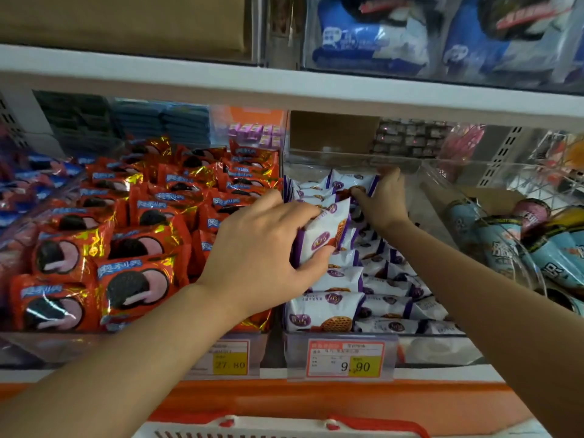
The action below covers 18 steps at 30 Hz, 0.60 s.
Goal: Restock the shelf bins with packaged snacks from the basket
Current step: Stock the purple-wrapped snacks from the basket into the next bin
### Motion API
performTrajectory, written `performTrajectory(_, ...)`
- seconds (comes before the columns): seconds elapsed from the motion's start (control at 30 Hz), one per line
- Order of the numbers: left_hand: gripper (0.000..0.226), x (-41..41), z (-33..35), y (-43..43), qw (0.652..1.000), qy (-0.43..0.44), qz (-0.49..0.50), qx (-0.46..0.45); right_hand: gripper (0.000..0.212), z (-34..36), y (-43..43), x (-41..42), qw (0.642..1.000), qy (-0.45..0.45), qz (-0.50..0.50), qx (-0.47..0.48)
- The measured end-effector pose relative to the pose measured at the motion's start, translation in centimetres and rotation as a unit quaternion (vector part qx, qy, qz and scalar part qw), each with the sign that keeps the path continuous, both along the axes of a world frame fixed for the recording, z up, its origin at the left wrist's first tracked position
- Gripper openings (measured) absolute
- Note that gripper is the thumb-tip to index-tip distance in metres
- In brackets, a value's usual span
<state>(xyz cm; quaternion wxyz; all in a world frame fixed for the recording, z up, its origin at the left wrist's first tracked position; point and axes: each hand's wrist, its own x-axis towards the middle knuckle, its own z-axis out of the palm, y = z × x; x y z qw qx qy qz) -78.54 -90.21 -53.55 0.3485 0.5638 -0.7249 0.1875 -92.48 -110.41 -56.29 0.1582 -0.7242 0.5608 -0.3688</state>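
Btm edge of the frame, ctr: white basket (221,433) w/ red handle, only its top rim in view. Just above it the orange shelf front (316,393) carries two price tags, 27.80 (229,358) at left and 9.90 (346,358) at ctr.

Behind the 9.90 tag sits the clear middle bin (442,347), mostly filled w/ rows of white-and-purple snack packs (373,286). Left hand (262,251), ctr frame, reaches in from lower left. Its fingers and thumb are wrapped round one white-and-purple pack (322,235), held upright above the rows on the bin's left side.

Further in, right hand (384,197) is at the back of the same bin. Its thumb and curled fingers pinch the rear pack (350,181) at its right end.

Left of frame: a bin of red cookie packs (126,232), heaped high. Right of frame: a tilted clear bin w/ pale blue cone-shaped packs (505,245).

Top of frame: white upper shelf edge (284,86), w/ blue packs (373,36) in a clear box above it at upper right.
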Motion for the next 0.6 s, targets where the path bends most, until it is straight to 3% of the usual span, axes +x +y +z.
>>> performTrajectory(0.1, 0.04, 0.0, 0.0, 0.0, 1.0, 0.001, 0.004, 0.007, 0.05, 0.6, 1.3, -0.4, 0.998, 0.014, -0.004, -0.061)
performTrajectory(0.2, 0.041, 0.1, 0.1, -0.1, 1.0, -0.01, 0.003, 0.008, 0.027, 1.4, 3.8, -0.8, 0.993, -0.063, 0.055, -0.085)
performTrajectory(0.27, 0.047, 0.1, 0.3, -0.1, 1.0, -0.004, -0.002, 0.016, 0.015, 1.8, 5.7, -0.8, 0.981, -0.146, 0.117, -0.044)
performTrajectory(0.37, 0.058, -0.1, 0.6, 0.1, 0.995, 0.048, 0.023, 0.081, 0.027, 2.2, 8.7, -1.2, 0.947, -0.243, 0.205, 0.039)
performTrajectory(0.47, 0.053, -0.2, 0.4, 0.0, 0.988, 0.099, 0.043, 0.115, 0.041, 2.7, 11.2, -2.2, 0.921, -0.251, 0.285, 0.092)
performTrajectory(0.6, 0.049, -0.3, 0.7, -0.3, 0.985, 0.11, 0.047, 0.125, 0.029, 3.4, 13.0, -3.1, 0.892, -0.282, 0.322, 0.149)
